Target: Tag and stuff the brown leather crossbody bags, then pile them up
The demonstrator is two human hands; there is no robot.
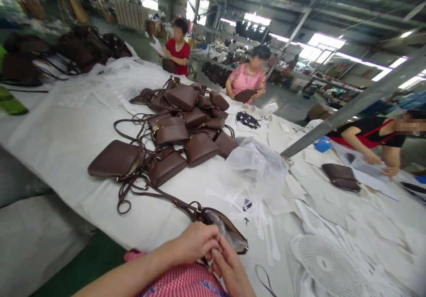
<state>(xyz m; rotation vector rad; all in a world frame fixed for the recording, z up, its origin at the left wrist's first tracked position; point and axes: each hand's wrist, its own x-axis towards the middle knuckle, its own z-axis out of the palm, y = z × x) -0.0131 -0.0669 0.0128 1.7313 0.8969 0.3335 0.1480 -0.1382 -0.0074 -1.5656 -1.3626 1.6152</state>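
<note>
Counted at the white-covered table (66, 132): two bare hands, one open dark-brown, smooth leather-look handbag (233, 230) just beyond their fingers, one large pile of matching brown bags (179, 128), at least a dozen but overlapping too closely for an exact tally, one more heap of brown bags (80, 48) at far left, and three co-workers.

Left hand (196, 243): fingers curled in, almost closed, tips drawn against the opposite hand. Right hand (229, 261): fingers half bent, thumb and tips gathered to meet the left. Anything small pinched between: hidden, impossible to tell.

Lying at the table's near edge, the open handbag: mouth gaping, crumpled clear plastic inside, gold-toned fittings at the strap, long brown strap trailing left toward the pile. Near side partly covered by the hands.

Right of the pile, a rumpled translucent plastic sheet (258, 164) and scattered white strips (271, 235). Close to the lower right, one round white fan (322, 263); nearer the hands, one thin dark cord loop (264, 281). Slanting across the right side, a grey metal post (346, 104). Beyond it, one flat brown bag (341, 177), near a co-worker in black and red (356, 132). Farther back, co-workers in pink (246, 77) and red (178, 53).
</note>
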